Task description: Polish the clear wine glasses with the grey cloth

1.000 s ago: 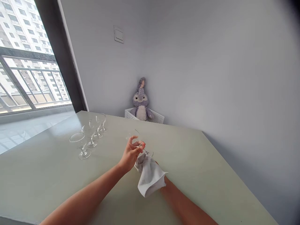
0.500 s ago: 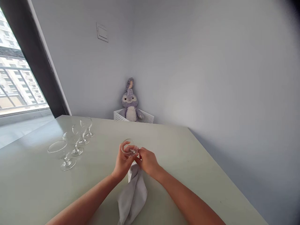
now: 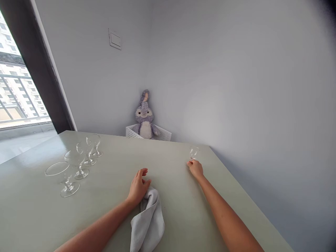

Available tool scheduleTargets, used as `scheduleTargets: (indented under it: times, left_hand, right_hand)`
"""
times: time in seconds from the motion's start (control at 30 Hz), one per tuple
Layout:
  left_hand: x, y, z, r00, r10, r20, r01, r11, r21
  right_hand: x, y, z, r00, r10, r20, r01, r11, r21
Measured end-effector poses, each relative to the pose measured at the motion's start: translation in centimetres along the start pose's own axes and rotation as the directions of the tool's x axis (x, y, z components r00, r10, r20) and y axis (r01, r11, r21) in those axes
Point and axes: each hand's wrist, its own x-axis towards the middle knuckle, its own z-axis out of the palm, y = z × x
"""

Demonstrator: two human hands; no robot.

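My right hand (image 3: 195,168) is stretched out to the far right of the table, its fingers closed on the lower part of a small stemmed glass (image 3: 194,152) that stands upright. Nearer the middle is my left hand (image 3: 139,185), fingers loosely curled, with a light grey cloth (image 3: 149,222) bunched under its thumb and against its palm. The cloth trails down toward the near edge; how firmly it is gripped is partly hidden.
To the left, several stemmed glasses stand upright in a slanting row, the nearest glass (image 3: 68,189) closest to me. Beyond the pale green table (image 3: 110,217), a plush toy (image 3: 145,122) sits in a white basket (image 3: 165,134) against the wall.
The small glass was between both hands above the cloth; my right hand has carried it away to the far right. My left hand has stayed by the cloth and let go of the glass.
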Motion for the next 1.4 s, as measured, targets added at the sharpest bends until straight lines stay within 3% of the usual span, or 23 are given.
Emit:
scheduleTargets:
  times: [0.13, 0.37, 0.53, 0.63, 0.7, 0.77, 0.83, 0.9, 0.93, 1.03, 1.07, 1.1, 1.13, 1.27, 1.4]
  left_hand:
    - [0.0, 0.3, 0.1, 1.0, 0.026, 0.0, -0.026, 1.0, 0.017]
    - [-0.1, 0.3, 0.2, 1.0, 0.02, 0.003, -0.02, 0.997, 0.07]
    - [0.0, 0.3, -0.2, 0.998, 0.007, -0.063, -0.01, 0.999, -0.048]
    - [-0.3, 1.8, -1.0, 0.984, 0.033, -0.174, -0.052, 0.993, -0.109]
    - [-0.8, 3.7, -1.7, 0.967, 0.099, -0.233, -0.134, 0.981, -0.14]
    - [-1.8, 5.7, -2.7, 0.949, 0.159, -0.272, -0.215, 0.958, -0.191]
    - [-2.8, 7.1, -4.0, 0.928, 0.167, -0.334, -0.262, 0.928, -0.264]
    - [-3.7, 7.1, -5.9, 0.873, 0.103, -0.477, -0.285, 0.901, -0.327]
    - [-4.1, 6.6, -7.1, 0.82, 0.042, -0.571, -0.288, 0.892, -0.349]
    - [-4.7, 3.7, -11.5, 0.595, -0.198, -0.779, -0.209, 0.897, -0.389]
    - [-4.8, 2.5, -13.0, 0.545, -0.275, -0.792, -0.13, 0.905, -0.404]
    - [-4.8, 1.4, -14.6, 0.521, -0.335, -0.785, -0.031, 0.912, -0.409]
    - [-4.6, 0.4, -16.0, 0.513, -0.371, -0.774, 0.062, 0.916, -0.397]
    - [-3.2, -2.1, -19.7, 0.595, -0.433, -0.678, 0.247, 0.9, -0.358]
    - [-1.8, -2.8, -20.8, 0.663, -0.48, -0.575, 0.315, 0.875, -0.367]
  right_hand:
    - [2.1, 1.6, -0.3, 0.997, 0.081, 0.0, -0.081, 0.997, -0.01]
    - [3.2, 1.5, -1.1, 0.994, 0.105, 0.012, -0.105, 0.994, 0.018]
    - [-0.5, 0.3, -1.4, 0.997, 0.08, -0.016, -0.079, 0.993, 0.083]
    - [-5.3, -2.2, -0.4, 0.994, -0.042, 0.097, 0.026, 0.987, 0.156]
    - [-9.1, -4.4, 0.4, 0.954, -0.151, 0.259, 0.094, 0.971, 0.222]
    - [-12.4, -6.8, 0.9, 0.803, -0.33, 0.495, 0.173, 0.926, 0.336]
    - [-14.7, -8.8, 1.0, 0.709, -0.422, 0.565, 0.282, 0.904, 0.322]
    - [-15.9, -10.1, 1.1, 0.696, -0.435, 0.571, 0.357, 0.9, 0.251]
    - [-16.2, -10.5, 1.1, 0.699, -0.429, 0.571, 0.362, 0.902, 0.235]
    - [-16.2, -10.8, 1.3, 0.687, -0.442, 0.577, 0.253, 0.889, 0.381]
    - [-16.2, -10.8, 1.3, 0.678, -0.456, 0.577, 0.181, 0.864, 0.469]
    - [-16.1, -10.7, 1.2, 0.672, -0.465, 0.576, 0.092, 0.824, 0.559]
    - [-16.1, -10.7, 1.1, 0.667, -0.469, 0.579, -0.014, 0.769, 0.639]
    - [-16.1, -11.0, 0.7, 0.647, -0.422, 0.635, -0.436, 0.478, 0.762]
    - [-16.4, -11.2, 0.8, 0.639, -0.367, 0.676, -0.597, 0.318, 0.736]
